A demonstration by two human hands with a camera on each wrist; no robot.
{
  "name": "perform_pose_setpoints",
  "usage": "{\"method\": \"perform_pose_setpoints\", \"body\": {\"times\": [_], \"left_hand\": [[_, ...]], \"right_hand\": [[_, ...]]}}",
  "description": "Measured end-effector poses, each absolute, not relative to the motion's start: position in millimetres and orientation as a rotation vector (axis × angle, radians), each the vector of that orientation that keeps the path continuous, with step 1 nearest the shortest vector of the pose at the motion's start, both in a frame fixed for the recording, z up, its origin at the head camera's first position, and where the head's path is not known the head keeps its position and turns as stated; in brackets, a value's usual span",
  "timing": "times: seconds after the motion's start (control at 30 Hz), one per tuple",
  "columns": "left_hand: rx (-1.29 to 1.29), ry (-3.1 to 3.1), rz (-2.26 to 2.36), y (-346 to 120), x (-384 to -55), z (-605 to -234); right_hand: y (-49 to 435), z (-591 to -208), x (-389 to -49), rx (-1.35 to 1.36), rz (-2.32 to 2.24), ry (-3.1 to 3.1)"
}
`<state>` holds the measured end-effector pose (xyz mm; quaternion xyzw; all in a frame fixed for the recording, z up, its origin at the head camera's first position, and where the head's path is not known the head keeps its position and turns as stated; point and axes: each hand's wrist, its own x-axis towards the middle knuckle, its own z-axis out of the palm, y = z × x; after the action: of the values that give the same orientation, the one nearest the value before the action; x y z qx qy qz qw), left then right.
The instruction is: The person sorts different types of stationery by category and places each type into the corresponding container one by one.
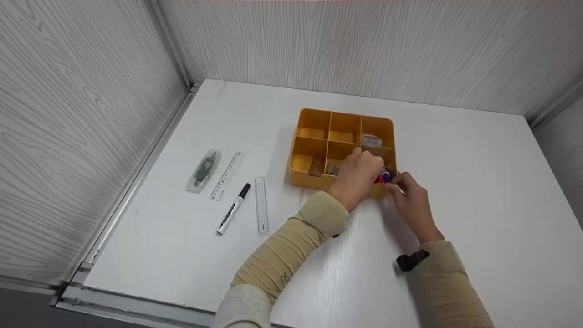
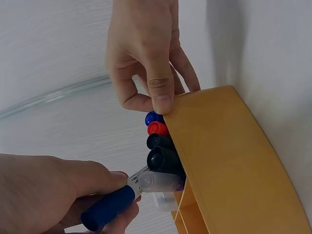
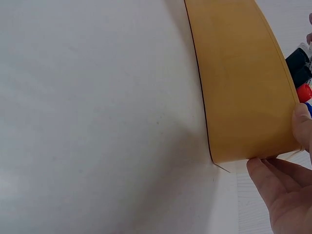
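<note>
My left hand (image 1: 358, 176) is over the front of the orange compartment box (image 1: 306, 179). In the left wrist view its thumb and fingers pinch a white marker with a blue cap (image 2: 108, 208), beside other pens standing in the box. Those include a blue-ended pen (image 2: 152, 117), a red-ended pen (image 2: 157, 128), two dark-capped pens and a clear-capped one (image 2: 161, 181). My right hand (image 1: 413, 205) grips the box's front right corner, thumb at the rim and fingers against the outer wall (image 3: 248, 83). From the head, my left hand hides the marker.
Left of the box lie a black-capped marker (image 1: 233, 209), a clear ruler (image 1: 227, 176), a narrow ruler (image 1: 262, 206) and a clear case with a green item (image 1: 204, 171). Inside the box are a brown piece (image 1: 315, 166) and a whitish block (image 1: 371, 140). Wood-patterned panels edge the table.
</note>
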<state>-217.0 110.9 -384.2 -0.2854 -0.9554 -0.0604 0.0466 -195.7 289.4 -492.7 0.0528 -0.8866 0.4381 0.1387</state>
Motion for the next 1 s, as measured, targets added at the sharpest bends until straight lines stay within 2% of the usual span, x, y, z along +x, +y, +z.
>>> {"method": "perform_pose_setpoints", "body": {"times": [0.17, 1.0], "left_hand": [[-0.902, -2.860, 0.048, 120, -215, -389], [-0.980, -2.872, -0.140, 114, -220, -425]], "right_hand": [[289, -494, -196, 0.174, 1.271, -2.542], [289, -495, -196, 0.203, 1.239, -2.540]]}}
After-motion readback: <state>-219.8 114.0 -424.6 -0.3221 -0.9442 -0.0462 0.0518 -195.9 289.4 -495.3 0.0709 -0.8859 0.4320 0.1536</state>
